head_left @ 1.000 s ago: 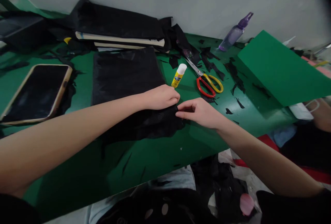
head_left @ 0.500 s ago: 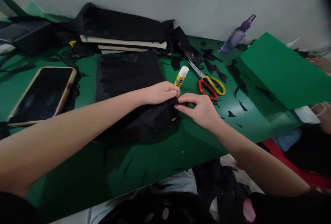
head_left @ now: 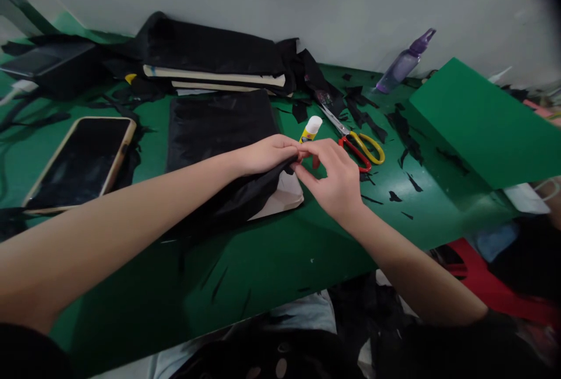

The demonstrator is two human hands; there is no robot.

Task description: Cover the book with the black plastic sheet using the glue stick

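Near the table (head_left: pixel 272 262) centre, we pinch the black fabric (head_left: pixel 245 192) corner with left hand (head_left: pixel 267 154) and right hand (head_left: pixel 335 177). We keep it taut over the white card (head_left: pixel 283 198).

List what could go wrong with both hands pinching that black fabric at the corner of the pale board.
The left hand and right hand grip the thin black fabric; it might tear or slip off the pale board. The glue stick stands just behind the knuckles and could be knocked over. The scissors lie near the right hand.
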